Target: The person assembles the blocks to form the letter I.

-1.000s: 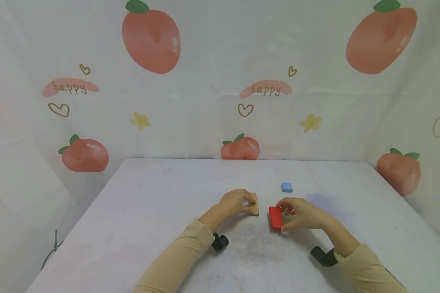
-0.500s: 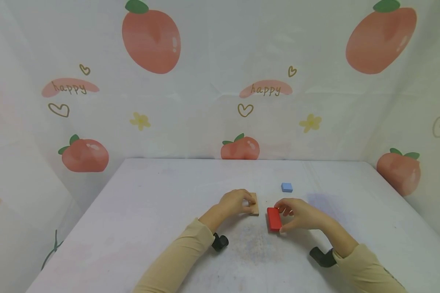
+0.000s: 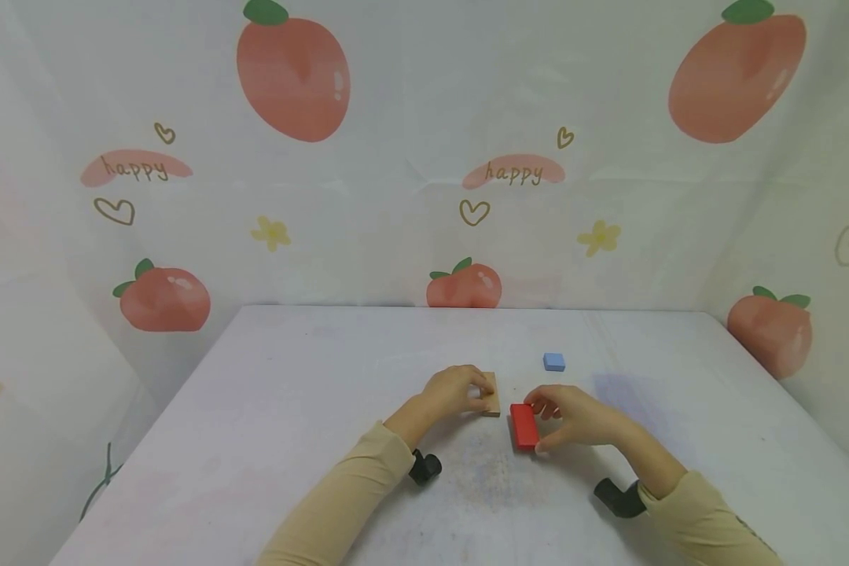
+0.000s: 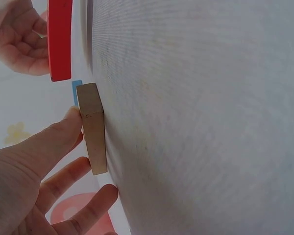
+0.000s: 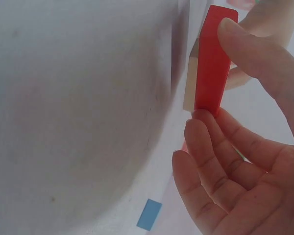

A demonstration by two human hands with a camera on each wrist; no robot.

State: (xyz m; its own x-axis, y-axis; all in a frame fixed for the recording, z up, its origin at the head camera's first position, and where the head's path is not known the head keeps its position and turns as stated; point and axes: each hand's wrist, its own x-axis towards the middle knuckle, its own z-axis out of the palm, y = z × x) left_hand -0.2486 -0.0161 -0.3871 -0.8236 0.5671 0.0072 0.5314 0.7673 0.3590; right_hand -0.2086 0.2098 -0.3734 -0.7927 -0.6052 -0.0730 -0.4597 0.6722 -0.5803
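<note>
My left hand [image 3: 456,391] pinches a flat tan wooden block [image 3: 492,402] that lies on the white table. In the left wrist view the thumb is at one side of this wooden block [image 4: 94,134], near its end, with fingers on the other. To the right, my right hand [image 3: 580,415] holds a red rectangular block [image 3: 525,427] by its two ends, thumb at the near end and fingertips at the far end. The red block [image 4: 60,41] shows a gap from the tabletop in the left wrist view. A small gap separates the two blocks in the head view.
A small blue block [image 3: 554,362] lies farther back on the white table [image 3: 311,393]. Behind the table hangs a white curtain [image 3: 396,118] printed with fruit and hearts. Black camera mounts [image 3: 424,468] hang under both wrists.
My right hand has slid left and slightly toward me with the red block, narrowing the distance to the wooden one. The left hand, wooden block and blue block stay put.
</note>
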